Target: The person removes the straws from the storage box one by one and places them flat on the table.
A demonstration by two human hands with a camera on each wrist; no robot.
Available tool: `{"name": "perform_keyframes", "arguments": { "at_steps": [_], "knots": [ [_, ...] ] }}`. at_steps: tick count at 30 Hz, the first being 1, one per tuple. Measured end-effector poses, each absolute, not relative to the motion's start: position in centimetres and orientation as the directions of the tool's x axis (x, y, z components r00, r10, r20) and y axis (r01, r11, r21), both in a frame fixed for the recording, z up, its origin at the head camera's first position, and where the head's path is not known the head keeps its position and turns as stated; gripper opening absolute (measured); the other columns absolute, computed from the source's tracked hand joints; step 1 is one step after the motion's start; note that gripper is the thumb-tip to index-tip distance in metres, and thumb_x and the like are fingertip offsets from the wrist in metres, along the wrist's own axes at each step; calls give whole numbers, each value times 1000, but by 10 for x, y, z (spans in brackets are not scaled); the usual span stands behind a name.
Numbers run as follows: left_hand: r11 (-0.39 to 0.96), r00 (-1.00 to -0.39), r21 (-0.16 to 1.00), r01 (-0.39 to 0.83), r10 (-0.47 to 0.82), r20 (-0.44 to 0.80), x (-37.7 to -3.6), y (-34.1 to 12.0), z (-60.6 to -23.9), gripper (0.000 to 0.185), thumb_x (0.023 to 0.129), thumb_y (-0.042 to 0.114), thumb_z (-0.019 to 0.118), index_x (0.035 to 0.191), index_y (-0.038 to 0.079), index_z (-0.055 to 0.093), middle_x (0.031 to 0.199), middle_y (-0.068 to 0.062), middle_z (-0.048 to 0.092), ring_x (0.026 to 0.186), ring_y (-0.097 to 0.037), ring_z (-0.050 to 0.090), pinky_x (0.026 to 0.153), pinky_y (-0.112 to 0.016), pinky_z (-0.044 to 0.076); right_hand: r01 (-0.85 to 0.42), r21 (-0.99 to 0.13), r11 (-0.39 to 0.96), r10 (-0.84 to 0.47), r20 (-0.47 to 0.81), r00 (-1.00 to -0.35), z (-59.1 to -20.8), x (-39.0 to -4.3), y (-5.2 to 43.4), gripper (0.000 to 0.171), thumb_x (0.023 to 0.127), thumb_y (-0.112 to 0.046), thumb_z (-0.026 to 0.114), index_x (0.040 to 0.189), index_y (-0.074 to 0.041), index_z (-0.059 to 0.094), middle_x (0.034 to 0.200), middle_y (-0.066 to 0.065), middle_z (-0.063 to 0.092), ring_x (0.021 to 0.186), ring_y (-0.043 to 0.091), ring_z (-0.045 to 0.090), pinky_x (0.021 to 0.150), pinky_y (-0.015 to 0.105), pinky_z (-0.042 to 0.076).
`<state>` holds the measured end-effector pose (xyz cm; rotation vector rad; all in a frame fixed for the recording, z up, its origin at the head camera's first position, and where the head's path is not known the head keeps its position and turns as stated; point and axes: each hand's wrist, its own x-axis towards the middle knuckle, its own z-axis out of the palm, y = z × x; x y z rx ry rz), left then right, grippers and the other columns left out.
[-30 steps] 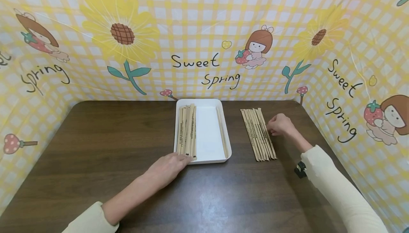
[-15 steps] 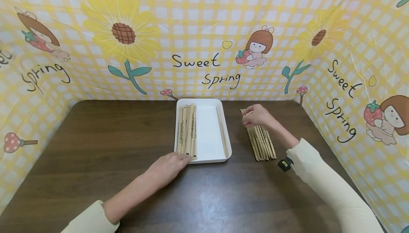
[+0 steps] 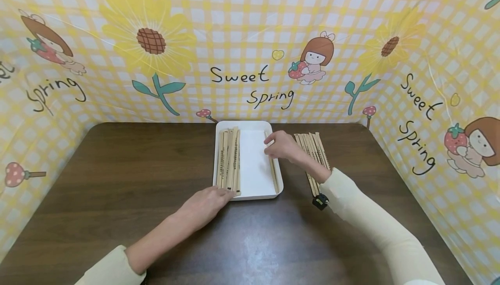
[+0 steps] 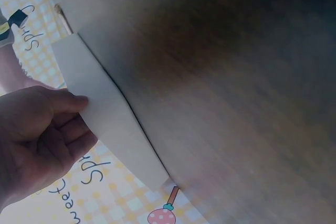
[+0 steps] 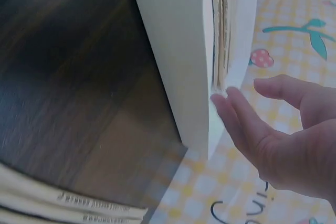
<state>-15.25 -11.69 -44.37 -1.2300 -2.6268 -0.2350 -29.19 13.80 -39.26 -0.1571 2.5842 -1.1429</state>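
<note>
A white tray holds several slim sticks in printed brown paper wrappers along its left side. One more wrapped stick lies along its right wall. My left hand holds the near left part of the tray; in the left wrist view its thumb lies on the outer wall. Over the tray's right edge is my right hand, nearest the lone stick. The right wrist view shows its thumb and fingers apart, nothing between them.
A flat row of wrapped sticks lies on the brown table right of the tray, partly covered by my right forearm. Patterned yellow checked cloth rises behind the table and along both sides. A small black device hangs at my right sleeve.
My right hand has moved left, from the right side of the stick row, across it, to the tray's right edge. My left hand, the tray and the sticks look unmoved.
</note>
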Motion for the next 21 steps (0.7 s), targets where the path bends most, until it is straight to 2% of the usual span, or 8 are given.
{"name": "perform_keyframes", "arguments": {
  "at_steps": [3,6,7,11,12,18,21],
  "knots": [
    [637,-623,50,770,732,275,-153,-117,-444,37,82,-11,69,117,-1,68,102,-14,71,91,-28,69,74,-38,60,4,-696,718,-207,-218,-954,-398,-292,130,37,86,-6,70,121,4,65,103,16,69,81,27,71,70,34,60],
    [640,-629,55,767,730,267,-153,-117,-444,36,83,-11,69,118,-1,68,103,-14,71,91,-28,69,74,-38,60,-20,-663,748,-208,-206,-956,-402,-293,124,36,86,-7,72,120,3,65,114,18,67,80,24,71,65,30,58],
    [641,-630,56,766,730,264,-153,-116,-444,36,83,-10,69,118,-1,68,104,-14,71,91,-28,69,74,-38,60,-26,-654,756,-210,-205,-956,-403,-294,123,37,86,-7,72,120,4,65,114,18,67,79,24,71,64,29,57],
    [640,-630,56,766,732,258,-152,-116,-443,37,83,-10,69,118,0,69,104,-14,71,92,-28,69,75,-38,60,-35,-633,774,-213,-207,-955,-407,-294,122,38,84,-7,72,120,4,65,97,15,70,73,19,67,61,26,54],
    [639,-629,55,767,733,258,-152,-116,-443,37,83,-10,69,118,0,68,104,-14,71,92,-29,69,75,-38,60,-38,-625,780,-212,-206,-955,-407,-294,121,37,84,-7,72,119,4,65,97,15,70,74,19,66,62,27,54],
    [640,-630,63,766,727,272,-152,-117,-443,38,82,-11,68,118,0,68,105,-15,71,92,-30,69,74,-39,60,-76,-579,812,-232,-201,-952,-408,-291,117,41,86,-7,70,124,7,62,126,20,62,88,23,65,73,31,56],
    [637,-625,60,768,727,283,-152,-117,-445,38,82,-11,69,118,0,68,104,-14,71,91,-29,69,73,-39,60,-64,-577,814,-226,-214,-950,-411,-289,115,46,87,-7,68,130,8,58,120,20,64,82,21,62,68,28,54]
  ]
}}
